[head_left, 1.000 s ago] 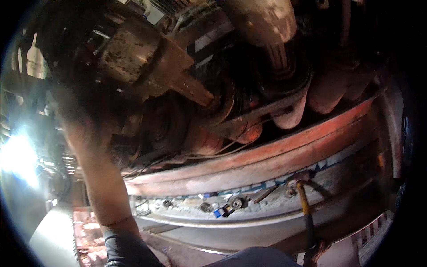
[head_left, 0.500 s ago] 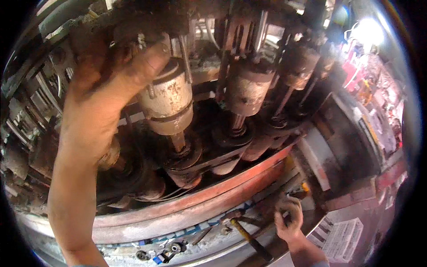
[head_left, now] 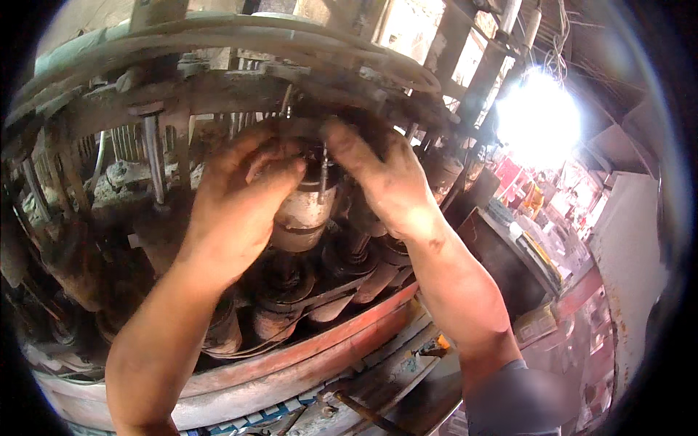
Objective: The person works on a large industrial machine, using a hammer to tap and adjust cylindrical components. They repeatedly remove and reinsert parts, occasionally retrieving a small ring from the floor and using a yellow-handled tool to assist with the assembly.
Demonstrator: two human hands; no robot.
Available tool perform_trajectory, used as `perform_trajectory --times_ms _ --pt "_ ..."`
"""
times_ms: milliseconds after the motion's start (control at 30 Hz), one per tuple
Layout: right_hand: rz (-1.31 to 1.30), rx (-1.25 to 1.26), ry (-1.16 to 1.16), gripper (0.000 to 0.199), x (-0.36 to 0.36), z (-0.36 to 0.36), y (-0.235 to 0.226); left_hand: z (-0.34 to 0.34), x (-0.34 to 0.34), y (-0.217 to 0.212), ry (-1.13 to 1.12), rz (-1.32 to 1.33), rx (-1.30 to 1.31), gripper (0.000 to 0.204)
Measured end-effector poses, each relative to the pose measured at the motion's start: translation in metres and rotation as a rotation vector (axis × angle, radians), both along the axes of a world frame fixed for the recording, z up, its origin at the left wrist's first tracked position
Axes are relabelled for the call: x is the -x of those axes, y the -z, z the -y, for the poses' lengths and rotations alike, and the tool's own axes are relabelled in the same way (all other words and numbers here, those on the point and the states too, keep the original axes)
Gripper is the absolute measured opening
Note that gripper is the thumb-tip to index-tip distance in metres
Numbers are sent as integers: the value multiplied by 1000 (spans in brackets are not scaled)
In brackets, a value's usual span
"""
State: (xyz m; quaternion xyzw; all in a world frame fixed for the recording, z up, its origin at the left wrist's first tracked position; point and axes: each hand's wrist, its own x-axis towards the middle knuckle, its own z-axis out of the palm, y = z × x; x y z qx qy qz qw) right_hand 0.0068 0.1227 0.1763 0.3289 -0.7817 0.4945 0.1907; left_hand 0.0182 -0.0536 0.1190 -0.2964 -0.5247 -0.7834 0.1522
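Note:
Both my hands are raised to the top of a worn, pale metal cylinder [head_left: 304, 212] in a greasy machine. My left hand [head_left: 243, 192] is on its left, fingers curled in and thumb beside the cylinder's dark upper end. From the right, my right hand [head_left: 389, 182] reaches in with its thumb pointing up and its fingers bent behind the dark part above. Between the two thumbs stands a thin, threaded-looking rod [head_left: 323, 174]. Shadow and the hands themselves hide the fingertips, so what they grip does not show.
A red and grey curved rim [head_left: 291, 363] runs along the machine's front. Below it a hammer [head_left: 367, 413] lies on a ledge. Neighbouring shafts [head_left: 154, 156] and cylinders [head_left: 443, 174] crowd both sides. At right a bright lamp [head_left: 539, 116] shines over a cluttered bench [head_left: 542, 254].
My right hand has risen from beside the hammer to the cylinder's top, joining my left. The view has tilted up, showing more of the machine's upper ring and the lamp.

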Motion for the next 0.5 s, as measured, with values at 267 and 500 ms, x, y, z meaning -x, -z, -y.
perform_trajectory --times_ms 267,500 --pt "-174 26 -96 63 7 -6 11 0 6 10 -386 63 327 25" --pt "-195 66 -64 77 9 -12 15 -15 18 31 -313 15 -24 25"
